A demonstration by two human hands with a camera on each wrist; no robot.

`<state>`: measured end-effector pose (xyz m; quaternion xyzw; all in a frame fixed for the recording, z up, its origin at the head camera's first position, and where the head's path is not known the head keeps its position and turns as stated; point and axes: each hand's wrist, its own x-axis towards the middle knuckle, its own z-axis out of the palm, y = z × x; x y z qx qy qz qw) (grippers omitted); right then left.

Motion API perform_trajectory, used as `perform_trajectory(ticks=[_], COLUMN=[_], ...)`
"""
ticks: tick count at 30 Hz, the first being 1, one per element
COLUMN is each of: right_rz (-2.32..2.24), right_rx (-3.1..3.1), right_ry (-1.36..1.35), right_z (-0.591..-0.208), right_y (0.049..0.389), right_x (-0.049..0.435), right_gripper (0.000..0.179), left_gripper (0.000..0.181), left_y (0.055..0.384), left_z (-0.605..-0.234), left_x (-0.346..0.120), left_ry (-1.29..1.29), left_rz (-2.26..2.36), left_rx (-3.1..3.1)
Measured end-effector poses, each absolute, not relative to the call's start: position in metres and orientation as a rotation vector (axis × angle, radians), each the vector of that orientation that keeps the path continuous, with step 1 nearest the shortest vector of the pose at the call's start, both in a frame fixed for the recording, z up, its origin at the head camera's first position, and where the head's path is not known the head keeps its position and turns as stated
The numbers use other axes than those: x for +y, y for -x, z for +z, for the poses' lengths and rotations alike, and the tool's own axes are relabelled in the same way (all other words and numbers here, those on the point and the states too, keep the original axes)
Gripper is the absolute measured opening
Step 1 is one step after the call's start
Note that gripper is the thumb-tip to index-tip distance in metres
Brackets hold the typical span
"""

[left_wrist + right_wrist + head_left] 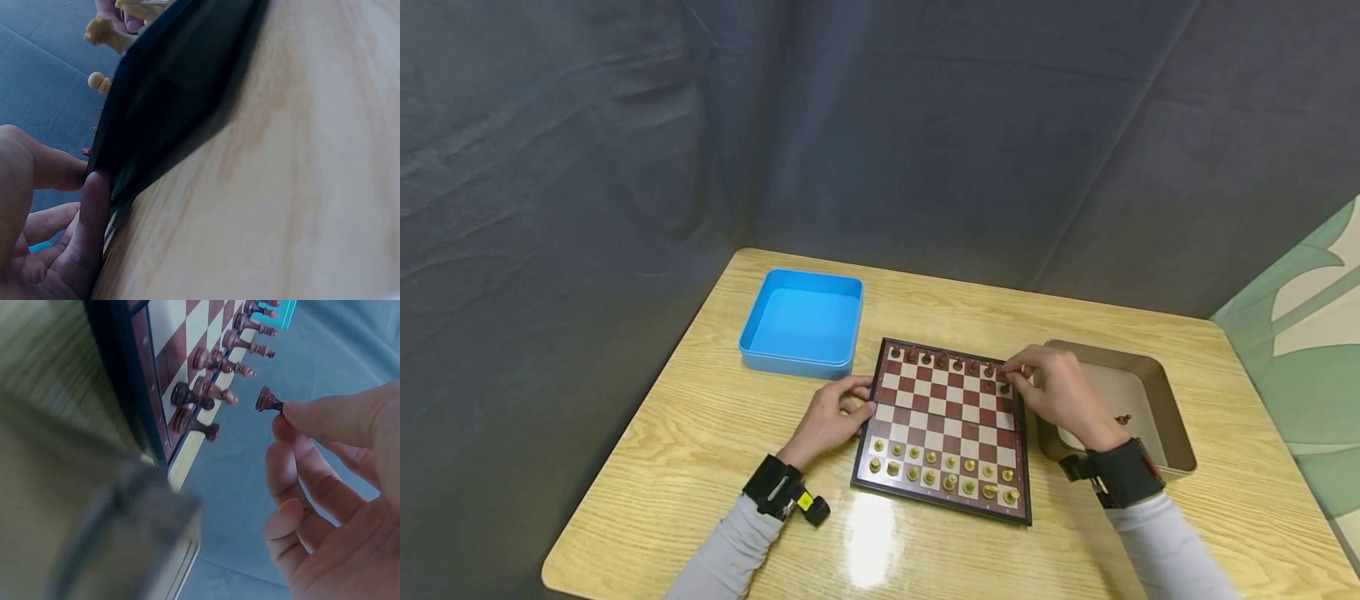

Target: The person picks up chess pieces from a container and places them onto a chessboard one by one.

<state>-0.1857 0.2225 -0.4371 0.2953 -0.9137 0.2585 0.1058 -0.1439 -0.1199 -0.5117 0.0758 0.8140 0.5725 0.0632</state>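
Observation:
A brown-and-white chessboard (939, 417) lies on the table, with gold chess pieces (950, 482) in two rows near me. Reddish-brown chess pieces (942, 361) line the far edge, and a couple stand before them at the right. My left hand (833, 419) grips the board's left edge; thumb and finger pinch its dark rim (103, 147) in the left wrist view. Over the board's far right corner, my right hand (1054, 392) pinches a dark brown chess piece (267, 400) by its upper part. Its base shows below the fingertips; its top is hidden.
Right of the board stands a beige bin (1172, 421) with a small brown piece (1122, 419) inside, partly under my right forearm. A blue tray (801, 362) sits at the back left. Dark curtains (925, 150) hang behind the table (700, 467).

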Motion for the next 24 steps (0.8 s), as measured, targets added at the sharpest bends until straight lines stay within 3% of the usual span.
perform_trajectory(ticks=[24], right_rz=[0.755], right_rx=[-2.727], right_ry=[-0.92], right_z=[-0.444], right_y=[0.193], right_x=[0.19], right_gripper=[0.013], left_gripper=[0.044], left_y=[0.145], left_z=[-0.512], left_x=[-0.12], left_ry=[-0.227], left_rz=[1.74], left_rx=[2.449])
